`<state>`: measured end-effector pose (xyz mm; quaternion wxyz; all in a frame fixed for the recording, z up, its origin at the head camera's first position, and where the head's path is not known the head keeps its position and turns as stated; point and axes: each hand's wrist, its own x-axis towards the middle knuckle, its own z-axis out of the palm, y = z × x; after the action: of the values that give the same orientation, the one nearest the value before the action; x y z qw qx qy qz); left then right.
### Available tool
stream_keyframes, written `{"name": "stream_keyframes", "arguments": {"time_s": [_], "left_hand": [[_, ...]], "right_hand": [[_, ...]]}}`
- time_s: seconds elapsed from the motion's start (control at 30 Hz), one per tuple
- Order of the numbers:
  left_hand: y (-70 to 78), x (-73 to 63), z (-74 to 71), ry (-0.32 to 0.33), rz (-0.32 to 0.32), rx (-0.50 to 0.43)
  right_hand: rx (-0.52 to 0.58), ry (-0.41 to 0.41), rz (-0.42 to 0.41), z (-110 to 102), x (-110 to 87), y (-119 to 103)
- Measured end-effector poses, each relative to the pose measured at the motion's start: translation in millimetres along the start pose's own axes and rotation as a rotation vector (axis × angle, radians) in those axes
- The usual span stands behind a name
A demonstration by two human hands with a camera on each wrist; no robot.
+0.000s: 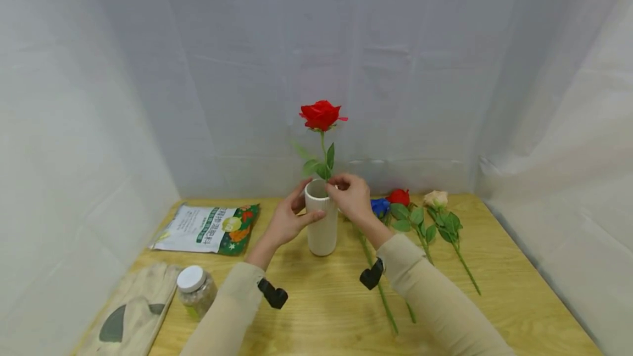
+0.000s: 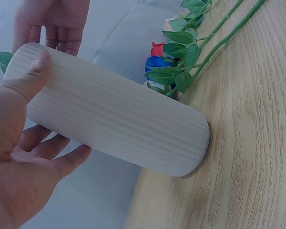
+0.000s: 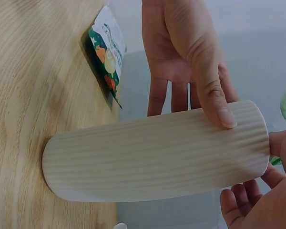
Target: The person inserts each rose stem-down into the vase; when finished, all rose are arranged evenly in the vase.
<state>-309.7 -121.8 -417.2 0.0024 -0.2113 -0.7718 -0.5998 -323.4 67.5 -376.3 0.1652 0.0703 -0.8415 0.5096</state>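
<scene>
A white ribbed vase (image 1: 322, 232) stands upright on the wooden table. My left hand (image 1: 286, 220) holds it near the top, thumb on the near side and fingers round the back; the left wrist view shows the same grip on the vase (image 2: 119, 112). A red rose (image 1: 321, 115) with green leaves rises above the vase mouth. At the rim, my right hand (image 1: 352, 198) pinches the rose's stem low down, below the leaves. The stem's lower end is hidden by the fingers and the vase wall.
To the right lie a blue rose (image 1: 380, 207), another red rose (image 1: 398, 197) and a cream rose (image 1: 436, 199), stems toward me. On the left are a printed bag (image 1: 205, 228), a white-lidded jar (image 1: 196, 291) and work gloves (image 1: 133, 312). Pale sheeting (image 1: 237, 70) hangs behind the table.
</scene>
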Motion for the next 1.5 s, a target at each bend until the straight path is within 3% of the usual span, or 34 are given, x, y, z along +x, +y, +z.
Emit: {"name": "stream_keyframes", "arguments": {"time_s": [0.43, 0.83, 1.07, 1.5], "left_hand": [[-0.4, 1.9, 2.9, 0.025, -0.013, 0.036], [-4.2, 5.5, 4.9, 0.024, 0.044, 0.024], [-4.5, 4.8, 6.3, 0.052, 0.024, 0.043], [-7.3, 3.9, 3.6, 0.065, 0.027, 0.069]], "right_hand": [[0.028, -0.005, 0.033, -1.3, -2.9, 0.2], [0.108, 0.025, 0.064, -13.2, 1.9, 2.5], [0.141, 0.077, 0.097, -37.3, 9.1, 8.5], [0.189, 0.046, 0.212, -89.3, 11.3, 35.9]]}}
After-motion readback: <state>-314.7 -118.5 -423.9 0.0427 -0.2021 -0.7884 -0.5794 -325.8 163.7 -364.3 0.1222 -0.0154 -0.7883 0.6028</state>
